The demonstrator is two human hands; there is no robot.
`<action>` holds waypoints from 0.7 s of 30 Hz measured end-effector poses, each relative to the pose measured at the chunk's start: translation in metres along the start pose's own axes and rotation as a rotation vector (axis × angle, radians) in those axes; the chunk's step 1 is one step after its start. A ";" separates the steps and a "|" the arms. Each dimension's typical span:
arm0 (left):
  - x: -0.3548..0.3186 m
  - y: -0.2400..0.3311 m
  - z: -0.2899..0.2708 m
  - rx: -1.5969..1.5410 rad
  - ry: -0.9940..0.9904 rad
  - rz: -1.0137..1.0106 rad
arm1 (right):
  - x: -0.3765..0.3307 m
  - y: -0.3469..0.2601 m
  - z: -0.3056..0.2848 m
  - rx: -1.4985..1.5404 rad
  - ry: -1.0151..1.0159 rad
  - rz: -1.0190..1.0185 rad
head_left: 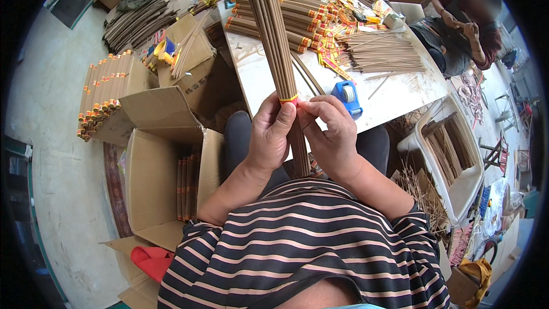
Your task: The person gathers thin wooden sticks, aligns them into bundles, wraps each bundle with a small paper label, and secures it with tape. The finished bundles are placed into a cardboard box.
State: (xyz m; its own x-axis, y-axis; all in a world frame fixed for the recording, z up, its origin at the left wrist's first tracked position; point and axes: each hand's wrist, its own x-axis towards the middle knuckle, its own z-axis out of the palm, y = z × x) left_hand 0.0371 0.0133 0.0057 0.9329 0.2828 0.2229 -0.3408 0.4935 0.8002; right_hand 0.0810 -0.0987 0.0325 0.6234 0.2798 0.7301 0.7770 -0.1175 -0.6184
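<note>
A thick bundle of brown incense sticks (pixel 271 34) stands tilted in front of me, its upper end leaning over the white table. My left hand (pixel 267 140) is wrapped round its lower half, with the thumb pressed on a red and yellow paper band (pixel 290 100). Thumb and fingertips of my right hand (pixel 333 137) pinch together at the right edge of that band. Just beyond the right hand, a blue tape dispenser (pixel 347 97) sits at the table's near edge. The fingers partly hide the band.
Banded bundles (pixel 274 20) and loose sticks (pixel 386 52) lie on the white table (pixel 251 74). An open cardboard box (pixel 151 177) holds bundles at my left; a white bin (pixel 457 209) of sticks stands at right. More bundles (pixel 103 88) are stacked far left. A person (pixel 469 28) sits at far right.
</note>
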 end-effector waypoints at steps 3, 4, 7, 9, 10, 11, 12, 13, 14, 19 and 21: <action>0.001 0.003 0.005 0.005 0.010 0.011 | -0.003 -0.003 0.002 -0.137 -0.008 -0.113; 0.001 0.004 0.006 0.010 0.016 0.016 | -0.004 -0.005 0.002 -0.185 -0.011 -0.153; 0.004 0.004 0.006 -0.025 0.022 -0.013 | -0.006 -0.005 0.002 -0.270 -0.061 -0.220; 0.006 0.001 0.003 -0.050 0.012 -0.004 | -0.007 -0.004 0.001 -0.312 -0.098 -0.235; 0.006 0.000 0.002 -0.062 0.011 0.001 | -0.006 -0.005 0.000 -0.300 -0.111 -0.242; 0.006 0.000 0.001 -0.069 0.023 -0.011 | -0.004 -0.007 -0.002 -0.287 -0.124 -0.249; 0.006 0.001 0.000 -0.076 0.034 -0.022 | -0.003 -0.007 -0.003 -0.275 -0.138 -0.256; 0.007 0.001 -0.001 -0.084 0.042 -0.035 | -0.002 -0.005 -0.005 -0.261 -0.154 -0.277; 0.008 0.001 -0.002 -0.122 0.031 -0.058 | 0.000 -0.001 -0.006 -0.248 -0.171 -0.298; 0.007 0.006 0.000 -0.207 0.071 -0.109 | -0.001 0.006 -0.011 -0.078 -0.151 -0.172; 0.005 0.003 -0.004 -0.201 0.073 -0.114 | 0.002 0.005 -0.010 -0.119 -0.157 -0.140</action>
State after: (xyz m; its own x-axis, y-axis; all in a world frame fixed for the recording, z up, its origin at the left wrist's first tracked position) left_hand 0.0406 0.0190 0.0069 0.9584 0.2706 0.0910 -0.2567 0.6776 0.6891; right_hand 0.0871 -0.1080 0.0334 0.4951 0.4449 0.7463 0.8654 -0.1762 -0.4691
